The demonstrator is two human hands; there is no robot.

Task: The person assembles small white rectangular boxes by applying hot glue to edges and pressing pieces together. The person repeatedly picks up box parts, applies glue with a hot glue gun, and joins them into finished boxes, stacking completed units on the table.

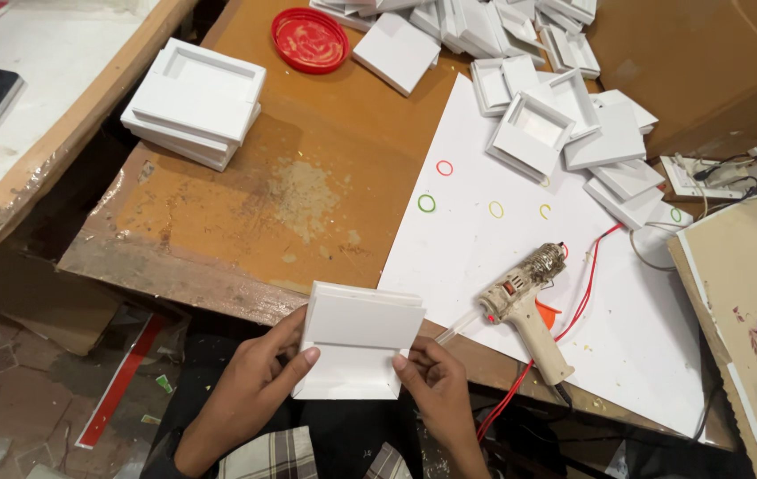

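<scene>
A flat white foam-board piece with folded side flaps is held over the table's near edge. My left hand grips its left side, thumb on top. My right hand pinches its lower right corner. A cream glue gun with a red cord lies just right of the piece on a large white sheet.
A stack of finished white square trays sits at the table's left. Several more white trays are heaped at the back right. A red round lid lies at the back. Coloured rubber bands dot the sheet. Brown cardboard stands right.
</scene>
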